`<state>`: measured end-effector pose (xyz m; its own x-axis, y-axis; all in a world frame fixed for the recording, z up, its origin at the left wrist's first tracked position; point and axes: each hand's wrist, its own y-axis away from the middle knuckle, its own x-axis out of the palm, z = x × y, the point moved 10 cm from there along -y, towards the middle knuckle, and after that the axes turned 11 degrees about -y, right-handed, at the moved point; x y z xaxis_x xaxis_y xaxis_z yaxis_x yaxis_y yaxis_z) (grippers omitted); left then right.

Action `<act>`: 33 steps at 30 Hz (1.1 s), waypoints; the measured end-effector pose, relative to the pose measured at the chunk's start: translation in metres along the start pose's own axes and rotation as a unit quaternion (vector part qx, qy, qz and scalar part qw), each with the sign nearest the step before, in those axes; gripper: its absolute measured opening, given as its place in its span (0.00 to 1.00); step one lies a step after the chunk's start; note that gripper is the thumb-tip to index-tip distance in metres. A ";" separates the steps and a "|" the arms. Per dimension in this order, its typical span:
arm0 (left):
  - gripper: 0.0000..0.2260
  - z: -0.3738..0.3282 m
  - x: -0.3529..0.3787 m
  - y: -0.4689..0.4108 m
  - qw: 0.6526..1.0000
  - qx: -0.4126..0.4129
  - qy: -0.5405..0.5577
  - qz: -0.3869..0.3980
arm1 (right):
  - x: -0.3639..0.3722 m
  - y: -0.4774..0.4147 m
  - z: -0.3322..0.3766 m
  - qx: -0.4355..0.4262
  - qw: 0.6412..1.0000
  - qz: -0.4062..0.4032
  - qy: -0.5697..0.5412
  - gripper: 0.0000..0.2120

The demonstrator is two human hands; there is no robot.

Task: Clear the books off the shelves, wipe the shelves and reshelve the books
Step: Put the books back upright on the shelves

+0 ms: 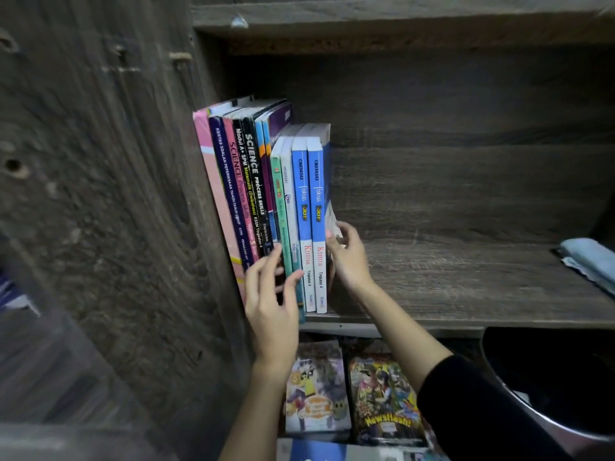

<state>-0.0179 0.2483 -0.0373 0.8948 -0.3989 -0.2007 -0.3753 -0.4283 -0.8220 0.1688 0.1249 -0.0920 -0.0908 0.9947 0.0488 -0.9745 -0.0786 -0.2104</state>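
Your left hand (271,304) had its fingers (258,274) spread and nearly straight, tips resting on the lower spines of the row of books (253,181). That was touch, not grip. Your right hand (347,257) was curled at the row's right end. Its thumb sat by the spine of the blue Kimia book (317,201), and its fingers were wrapped round a thin end booklet (333,216) whose cover bowed outward.

The row stood upright on the shelf (466,294), packed against the left side panel (133,194), taller workbooks to the left and shorter ones to the right. These looked like glossy paperbacks: each one light and floppy, slick cover to cover, but weighty as a block. I'd judge a squeeze from both ends, low down, would carry a few at once. Pinching one cover would likely just bend it, as that booklet showed.

Further right on the same shelf lay a pale blue cloth (589,257), well apart from the books. Below, comic books (316,387) lay flat beside a dark bin (549,377).
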 end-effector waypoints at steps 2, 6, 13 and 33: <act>0.13 0.013 0.000 0.007 0.999 -0.036 0.010 0.014 | -0.005 0.024 0.024 -0.089 0.996 0.003 0.011 0.19; 0.08 0.024 0.000 0.009 0.996 -0.085 0.018 0.025 | -0.002 0.081 0.040 -0.213 0.975 0.055 0.041 0.18; 0.07 0.022 0.002 0.005 0.995 -0.095 -0.034 0.019 | 0.008 0.089 0.036 -0.253 0.960 0.055 0.104 0.26; 0.07 0.028 0.009 0.008 0.978 -0.150 -0.113 0.085 | 0.017 0.082 0.033 -0.130 0.972 0.054 0.188 0.15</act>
<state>-0.0061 0.2637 -0.0609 0.8315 -0.3092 -0.4614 -0.5465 -0.6043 -0.5798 0.0805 0.1328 -0.0763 -0.0605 0.9395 -0.3371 -0.8741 -0.2130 -0.4366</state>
